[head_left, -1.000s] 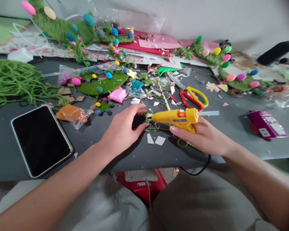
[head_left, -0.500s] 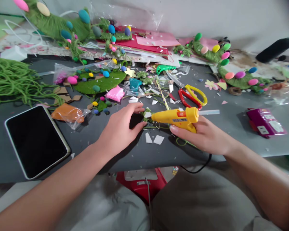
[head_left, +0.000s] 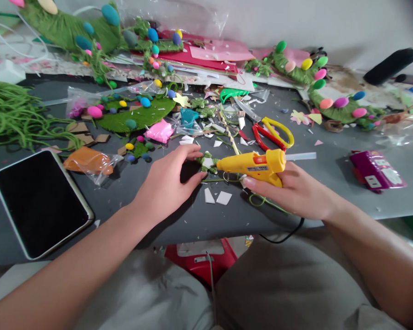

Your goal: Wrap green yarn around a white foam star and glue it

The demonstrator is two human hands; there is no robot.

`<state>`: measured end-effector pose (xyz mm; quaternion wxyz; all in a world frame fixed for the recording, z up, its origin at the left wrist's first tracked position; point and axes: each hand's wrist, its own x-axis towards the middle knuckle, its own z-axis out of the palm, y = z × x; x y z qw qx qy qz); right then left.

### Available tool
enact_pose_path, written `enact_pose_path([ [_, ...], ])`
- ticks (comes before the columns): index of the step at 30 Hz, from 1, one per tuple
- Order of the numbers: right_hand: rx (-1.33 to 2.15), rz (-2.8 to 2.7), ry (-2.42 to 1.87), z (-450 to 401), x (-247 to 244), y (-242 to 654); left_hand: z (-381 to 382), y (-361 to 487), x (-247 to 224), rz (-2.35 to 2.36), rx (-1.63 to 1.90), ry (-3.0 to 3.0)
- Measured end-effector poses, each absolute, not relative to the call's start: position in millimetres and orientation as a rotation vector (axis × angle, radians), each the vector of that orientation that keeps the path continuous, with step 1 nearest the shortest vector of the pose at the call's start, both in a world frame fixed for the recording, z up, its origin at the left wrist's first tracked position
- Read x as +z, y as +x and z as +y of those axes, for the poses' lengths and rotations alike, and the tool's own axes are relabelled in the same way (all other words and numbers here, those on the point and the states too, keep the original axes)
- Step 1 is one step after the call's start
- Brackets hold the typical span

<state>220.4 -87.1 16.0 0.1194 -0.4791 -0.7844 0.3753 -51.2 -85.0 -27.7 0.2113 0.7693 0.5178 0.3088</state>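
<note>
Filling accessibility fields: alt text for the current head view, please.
A person's right hand holds a yellow glue gun, its nozzle pointing at a small green-and-white piece at the fingertips of the left hand. On the dark table around them are white scraps, red-and-yellow-handled scissors, tangled green yarn and a black-screened device.

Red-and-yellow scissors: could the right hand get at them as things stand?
Probably not straight away: the right hand holds the yellow glue gun. Otherwise the scissors lie just beyond it, handles largely in view.
</note>
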Motion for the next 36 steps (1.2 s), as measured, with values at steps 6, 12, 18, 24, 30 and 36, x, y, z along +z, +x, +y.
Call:
enact_pose_path([
  [6,0.996,-2.331,-1.436,-86.3,16.8,222.6,-85.3,-51.6,-27.2,1.441,0.852,2.153],
  [12,0.957,-2.325,-1.389,-88.3,20.4,219.2,-85.2,-52.4,-27.4,1.425,0.851,2.145],
  [18,0.868,-2.306,-1.394,-89.3,17.4,216.8,-84.5,-52.8,-28.2,1.4,0.85,2.141],
  [24,0.794,-2.315,-1.396,-87.6,12.7,215.4,-84.4,-52.7,-28.2,1.384,0.844,2.129],
  [30,0.818,-2.197,-1.577,-86.8,23.2,222.6,-85.6,-53.9,-27.1,1.402,0.823,2.129],
  [36,0.42,-1.79,-1.937,-82.7,33.7,280.5,-86.2,-53.9,-26.3,1.427,0.813,2.159],
])
